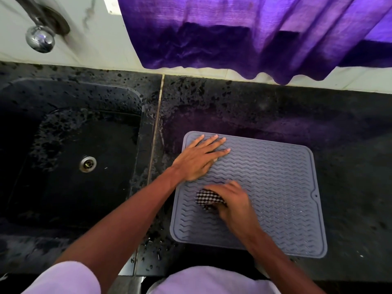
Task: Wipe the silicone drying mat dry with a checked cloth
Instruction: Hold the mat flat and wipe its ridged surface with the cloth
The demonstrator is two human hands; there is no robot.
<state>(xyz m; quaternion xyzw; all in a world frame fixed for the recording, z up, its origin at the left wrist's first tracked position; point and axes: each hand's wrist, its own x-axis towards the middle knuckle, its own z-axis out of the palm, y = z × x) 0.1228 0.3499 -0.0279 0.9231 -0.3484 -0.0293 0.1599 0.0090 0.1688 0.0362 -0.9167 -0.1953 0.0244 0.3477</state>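
A grey silicone drying mat (275,187) with wavy ridges lies flat on the black stone counter, right of the sink. My left hand (199,155) rests flat on the mat's far left corner, fingers spread, holding nothing. My right hand (233,203) presses a bunched black-and-white checked cloth (207,198) onto the mat's left middle; the hand is blurred. Most of the cloth is hidden under the palm and fingers.
A black sink (70,158) with a metal drain (87,164) lies to the left, under a chrome tap (40,38). Water drops dot the counter (350,134) around the mat's left side. A purple curtain (254,35) hangs over the back wall.
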